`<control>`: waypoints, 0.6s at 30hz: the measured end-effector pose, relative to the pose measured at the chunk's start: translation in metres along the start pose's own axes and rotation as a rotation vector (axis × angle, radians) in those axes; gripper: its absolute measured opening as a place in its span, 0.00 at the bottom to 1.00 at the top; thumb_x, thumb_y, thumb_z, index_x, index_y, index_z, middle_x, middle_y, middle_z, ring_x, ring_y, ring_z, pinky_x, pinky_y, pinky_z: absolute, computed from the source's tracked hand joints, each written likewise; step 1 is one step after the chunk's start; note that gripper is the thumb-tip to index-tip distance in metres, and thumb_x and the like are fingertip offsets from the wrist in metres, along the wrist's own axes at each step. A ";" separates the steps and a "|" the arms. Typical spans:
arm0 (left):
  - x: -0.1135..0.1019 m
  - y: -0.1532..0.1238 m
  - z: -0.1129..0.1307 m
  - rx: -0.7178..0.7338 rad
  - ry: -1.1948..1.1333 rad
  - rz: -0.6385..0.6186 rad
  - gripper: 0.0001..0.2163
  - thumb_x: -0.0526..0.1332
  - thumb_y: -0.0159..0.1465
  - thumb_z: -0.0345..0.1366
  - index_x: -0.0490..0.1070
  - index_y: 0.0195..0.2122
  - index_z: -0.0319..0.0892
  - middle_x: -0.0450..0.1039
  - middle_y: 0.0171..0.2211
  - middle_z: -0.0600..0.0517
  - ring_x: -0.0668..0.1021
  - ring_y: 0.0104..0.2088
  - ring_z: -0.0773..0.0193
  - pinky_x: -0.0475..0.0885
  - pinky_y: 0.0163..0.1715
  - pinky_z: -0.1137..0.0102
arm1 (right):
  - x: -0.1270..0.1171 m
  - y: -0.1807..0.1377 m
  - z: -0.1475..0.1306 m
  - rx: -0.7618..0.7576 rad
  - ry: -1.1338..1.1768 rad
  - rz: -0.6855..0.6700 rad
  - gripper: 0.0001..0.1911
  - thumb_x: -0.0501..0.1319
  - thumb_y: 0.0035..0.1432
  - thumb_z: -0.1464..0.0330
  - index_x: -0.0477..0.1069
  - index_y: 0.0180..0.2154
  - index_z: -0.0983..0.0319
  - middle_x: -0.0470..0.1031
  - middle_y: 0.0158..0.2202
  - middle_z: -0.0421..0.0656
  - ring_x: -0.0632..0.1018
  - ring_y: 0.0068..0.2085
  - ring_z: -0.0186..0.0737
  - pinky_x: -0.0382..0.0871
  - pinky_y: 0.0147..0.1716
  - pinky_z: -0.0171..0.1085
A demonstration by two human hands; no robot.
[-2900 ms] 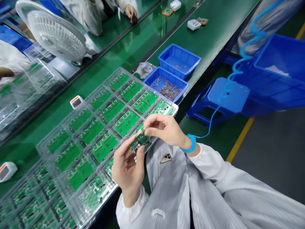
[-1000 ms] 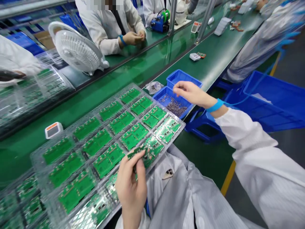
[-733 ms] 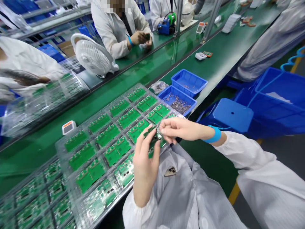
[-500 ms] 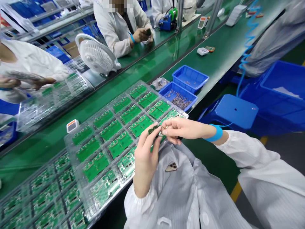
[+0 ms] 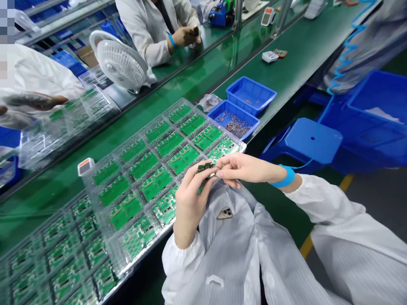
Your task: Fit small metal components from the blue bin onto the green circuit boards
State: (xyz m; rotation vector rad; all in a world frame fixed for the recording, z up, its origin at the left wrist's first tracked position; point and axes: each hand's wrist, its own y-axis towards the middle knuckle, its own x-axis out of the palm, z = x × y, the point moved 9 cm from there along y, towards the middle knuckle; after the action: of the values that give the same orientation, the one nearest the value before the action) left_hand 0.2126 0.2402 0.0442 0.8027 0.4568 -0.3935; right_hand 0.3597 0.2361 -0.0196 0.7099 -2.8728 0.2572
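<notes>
A small circuit board (image 5: 205,167) is gripped between the fingers and thumb of my left hand (image 5: 193,192), over the near edge of a clear plastic tray (image 5: 110,241). My right hand (image 5: 237,167), with a blue band at its wrist, pinches at the board's right end. Whatever lies between its fingertips is too small and covered to make out. In the tray's pockets lie several green circuit boards (image 5: 155,183), some plain side up and those in the near row with parts showing.
Two blue bins (image 5: 251,95) with small metal parts stand beyond the tray, beside a plastic bag (image 5: 208,103). Another board tray (image 5: 47,258) lies at left. A small white-and-orange device (image 5: 85,166) touches the tray. Across the bench are a white fan (image 5: 121,63) and co-workers. A blue stool (image 5: 313,140) stands right.
The view has shifted slightly, so most things sit a little higher and further left. Both hands stay together at the board, with the fingers nearly unchanged.
</notes>
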 end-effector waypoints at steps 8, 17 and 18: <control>-0.005 -0.004 -0.004 -0.022 0.052 0.083 0.05 0.72 0.77 0.32 0.84 0.51 0.47 0.88 0.54 0.48 0.90 0.57 0.55 0.88 0.58 0.59 | -0.001 -0.003 0.006 -0.134 0.077 0.165 0.19 0.78 0.69 0.52 0.79 0.44 0.60 0.78 0.31 0.36 0.75 0.29 0.32 0.72 0.27 0.32; -0.008 -0.010 -0.016 -0.089 0.028 0.075 0.04 0.73 0.76 0.31 0.84 0.49 0.48 0.88 0.52 0.49 0.90 0.58 0.55 0.88 0.56 0.61 | 0.002 -0.008 0.006 -0.345 -0.163 0.415 0.11 0.75 0.72 0.58 0.81 0.42 0.57 0.82 0.39 0.41 0.80 0.36 0.38 0.78 0.39 0.40; -0.008 -0.011 -0.018 -0.103 0.026 0.072 0.04 0.73 0.76 0.31 0.84 0.49 0.48 0.89 0.51 0.49 0.90 0.57 0.55 0.88 0.56 0.61 | 0.003 -0.009 0.004 -0.372 -0.205 0.440 0.10 0.73 0.74 0.58 0.81 0.42 0.56 0.82 0.40 0.42 0.80 0.36 0.39 0.78 0.39 0.41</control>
State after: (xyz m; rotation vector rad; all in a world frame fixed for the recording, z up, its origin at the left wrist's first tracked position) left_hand 0.1967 0.2482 0.0310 0.7229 0.4672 -0.2903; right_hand 0.3609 0.2263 -0.0215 0.0362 -3.1073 -0.3112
